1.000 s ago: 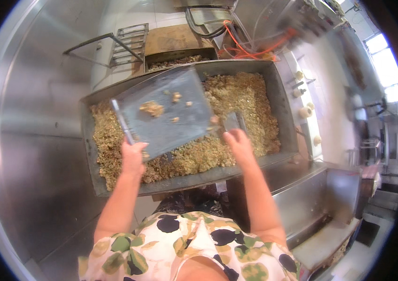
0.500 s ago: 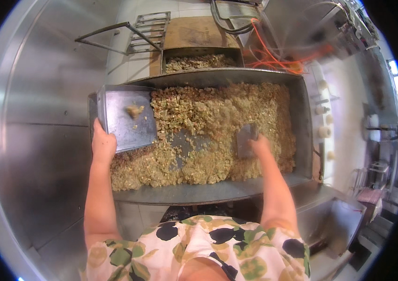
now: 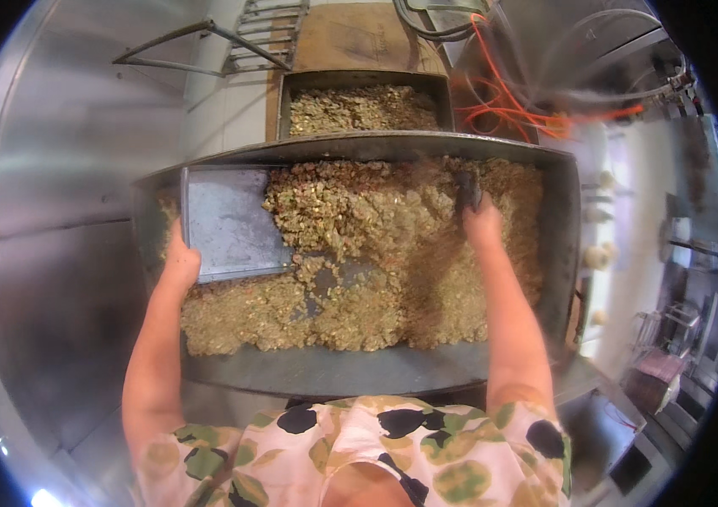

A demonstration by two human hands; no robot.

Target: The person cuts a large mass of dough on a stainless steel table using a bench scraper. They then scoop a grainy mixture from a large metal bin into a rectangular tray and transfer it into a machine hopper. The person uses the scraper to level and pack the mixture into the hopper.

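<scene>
A large grey metal trough (image 3: 376, 372) holds a spread of crumbly golden-brown mixture (image 3: 350, 317) with bare metal showing near its middle. At the trough's left, my left hand (image 3: 183, 258) grips the side of a shallow metal tray (image 3: 234, 224), which rests tilted or flat in the mixture, I cannot tell which, and looks bare inside. My right hand (image 3: 483, 221) is closed on a dark metal scraper (image 3: 469, 188) at the back right of the mixture; its blade is partly buried or blurred.
Behind the trough a smaller bin (image 3: 363, 110) of similar mixture stands by a brown board (image 3: 346, 34). A metal rack (image 3: 262, 38) is at back left, orange hoses (image 3: 502, 93) at back right, a steel wall (image 3: 71, 211) at left, white knobs (image 3: 597, 255) along the right.
The tray, earlier raised across the middle with lumps on it, has moved down left and now looks bare. The scraper in my right hand has moved from mid-right toward the back of the trough.
</scene>
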